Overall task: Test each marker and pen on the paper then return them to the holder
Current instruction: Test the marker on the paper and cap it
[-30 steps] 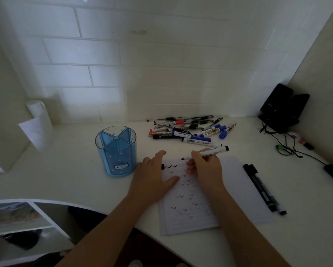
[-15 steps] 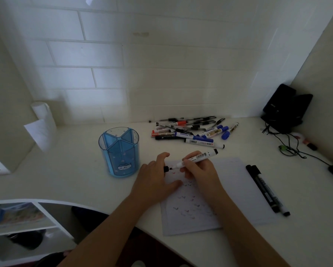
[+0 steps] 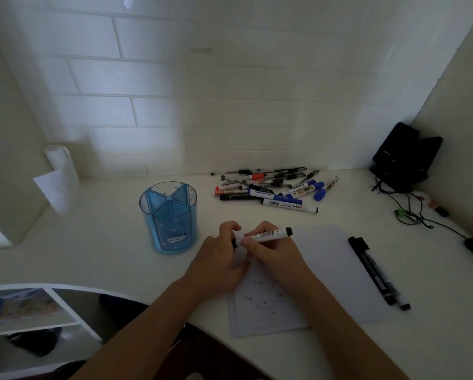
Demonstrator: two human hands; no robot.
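From my remote view, the left hand, flat on the paper a second ago, has risen to meet the right hand. Both now curl their fingers round the white marker, held level just above the sheet. Blur hides the cap join, but I judge it recapped and ready for the blue holder standing nearby to the left.

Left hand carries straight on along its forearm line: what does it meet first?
The left hand grips the held marker; beyond it, probably the pile's nearest marker, depth unclear.
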